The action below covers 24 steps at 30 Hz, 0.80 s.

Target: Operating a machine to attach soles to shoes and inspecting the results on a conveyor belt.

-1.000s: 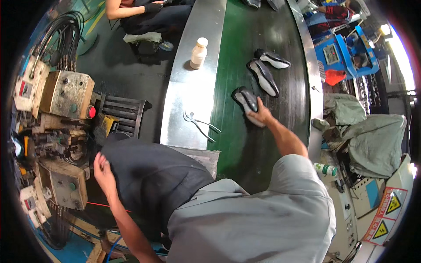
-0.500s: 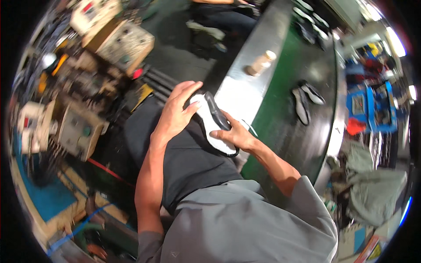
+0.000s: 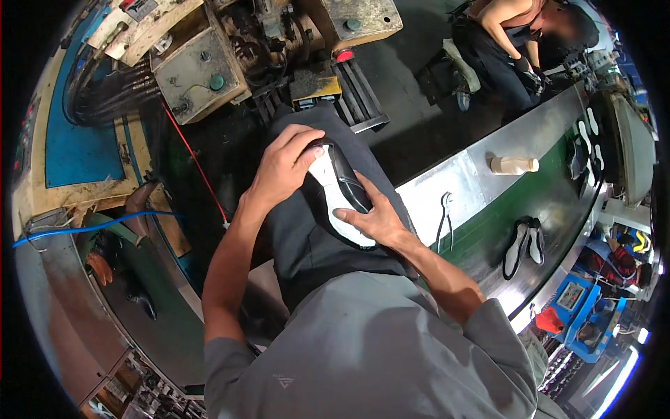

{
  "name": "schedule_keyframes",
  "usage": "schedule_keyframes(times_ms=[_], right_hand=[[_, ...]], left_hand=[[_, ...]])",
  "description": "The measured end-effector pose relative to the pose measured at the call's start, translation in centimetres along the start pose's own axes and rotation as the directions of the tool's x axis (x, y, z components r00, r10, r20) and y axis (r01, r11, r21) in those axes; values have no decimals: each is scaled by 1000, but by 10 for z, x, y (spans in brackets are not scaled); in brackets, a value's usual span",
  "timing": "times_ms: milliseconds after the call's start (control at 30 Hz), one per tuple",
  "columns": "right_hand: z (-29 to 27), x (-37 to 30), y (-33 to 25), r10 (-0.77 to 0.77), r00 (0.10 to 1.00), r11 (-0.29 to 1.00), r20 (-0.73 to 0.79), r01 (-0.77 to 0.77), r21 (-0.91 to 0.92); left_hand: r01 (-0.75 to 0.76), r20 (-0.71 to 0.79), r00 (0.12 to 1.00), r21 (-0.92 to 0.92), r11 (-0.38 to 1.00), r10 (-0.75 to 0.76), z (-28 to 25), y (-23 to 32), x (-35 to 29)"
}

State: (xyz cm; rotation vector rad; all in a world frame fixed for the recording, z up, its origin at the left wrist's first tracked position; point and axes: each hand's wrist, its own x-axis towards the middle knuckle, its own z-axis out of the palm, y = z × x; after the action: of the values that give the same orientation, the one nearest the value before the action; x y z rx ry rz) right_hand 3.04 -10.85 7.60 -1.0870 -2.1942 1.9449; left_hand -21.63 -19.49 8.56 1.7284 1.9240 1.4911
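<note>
A black shoe upper (image 3: 340, 195) lies over my lap with its white bottom turned up. My left hand (image 3: 278, 170) is closed round its narrower far end, the thumb on the white bottom and the fingers over the edge. Lower down, my right hand (image 3: 377, 216) holds the wider part from the right side. Its thumb presses on the white face, and the other fingers are partly hidden along the black side. On the bench's metal edge, right of my hand, lies a two-handled tool like pincers (image 3: 444, 213).
Beside me on the right runs a bench with a metal rim (image 3: 466, 164) and green belt. It carries a pale bottle (image 3: 513, 165), a pair of shoe uppers (image 3: 522, 246) and several more farther off. A machine (image 3: 202, 73) stands front left. A co-worker (image 3: 502, 49) sits at the far right.
My view has swung to the right, so the bench and machine appear shifted. Both hands keep their hold on the shoe upper, which stays over my lap.
</note>
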Motion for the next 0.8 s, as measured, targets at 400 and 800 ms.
schedule_keyframes(times_ms=[400,800], right_hand=[[-18,33,-30,-237,922,968,-307,197,-157],[-14,39,-12,-239,916,968,-321,200,-149]], left_hand=[[109,92,991,-82,991,-102,48,16,1],[271,-56,961,17,962,-270,81,11,-12]])
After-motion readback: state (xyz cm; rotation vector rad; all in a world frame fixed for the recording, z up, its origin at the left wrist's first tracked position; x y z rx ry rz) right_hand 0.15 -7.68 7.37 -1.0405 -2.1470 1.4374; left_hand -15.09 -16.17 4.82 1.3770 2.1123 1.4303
